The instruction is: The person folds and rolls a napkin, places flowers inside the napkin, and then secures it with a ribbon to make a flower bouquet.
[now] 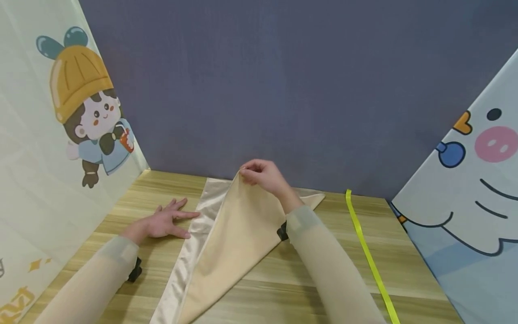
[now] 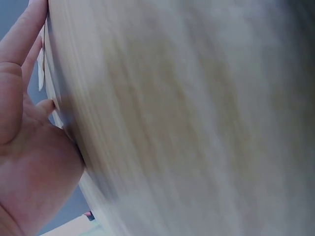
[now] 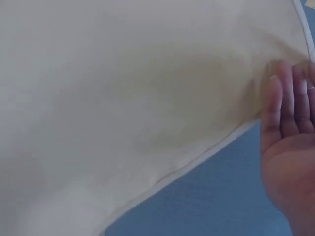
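Note:
A cream cloth (image 1: 230,238) lies on the wooden table, its shiny satin side (image 1: 198,234) showing as a strip along the left and the matte side folded over it. My right hand (image 1: 265,176) pinches the cloth's edge near the far side and lifts it into a peak. In the right wrist view the raised cloth (image 3: 147,108) fills most of the picture, with the right hand (image 3: 290,128) at its edge. With fingers spread, my left hand (image 1: 163,221) rests on the table, fingertips at the satin strip's left edge. The left palm (image 2: 39,167) shows in the left wrist view.
A yellow ribbon-like strip (image 1: 366,247) runs down the right part of the wooden table (image 1: 413,252). A dark grey-blue panel (image 1: 263,85) stands behind the table. Printed cartoon panels flank it at the left (image 1: 24,135) and right (image 1: 485,193).

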Available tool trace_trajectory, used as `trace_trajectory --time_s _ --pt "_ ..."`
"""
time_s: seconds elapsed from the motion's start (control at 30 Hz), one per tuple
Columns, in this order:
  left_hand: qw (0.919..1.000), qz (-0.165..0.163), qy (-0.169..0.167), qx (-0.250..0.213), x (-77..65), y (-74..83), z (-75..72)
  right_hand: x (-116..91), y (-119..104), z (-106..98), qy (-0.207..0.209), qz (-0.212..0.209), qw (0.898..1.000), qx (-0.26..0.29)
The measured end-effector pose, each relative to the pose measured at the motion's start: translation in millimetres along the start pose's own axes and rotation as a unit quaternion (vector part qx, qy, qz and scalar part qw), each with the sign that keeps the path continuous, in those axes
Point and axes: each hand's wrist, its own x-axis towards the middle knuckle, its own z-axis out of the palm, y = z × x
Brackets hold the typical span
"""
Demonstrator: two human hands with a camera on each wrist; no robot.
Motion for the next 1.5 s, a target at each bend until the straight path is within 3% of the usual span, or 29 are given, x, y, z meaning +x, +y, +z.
trace_trajectory --time_s 0.2,0.83,1.1,1.5 --pt "1.0 -0.002 0.003 0.006 -1.0 1.7 -2.1 12 5 13 0.01 -0.009 1.0 0.008" --pt "0.9994 -0.01 0.009 0.031 1.1 -1.4 1.4 30 39 49 0.033 0.011 0.998 -0.046" --pt "0.9999 -0.009 0.005 0.008 0.6 -2.3 1.9 45 43 55 0.05 0.012 0.998 -0.041" --pt "0.9994 0.016 0.029 0.007 -2.2 -4.6 2.8 63 42 62 0.063 0.003 0.998 -0.028"
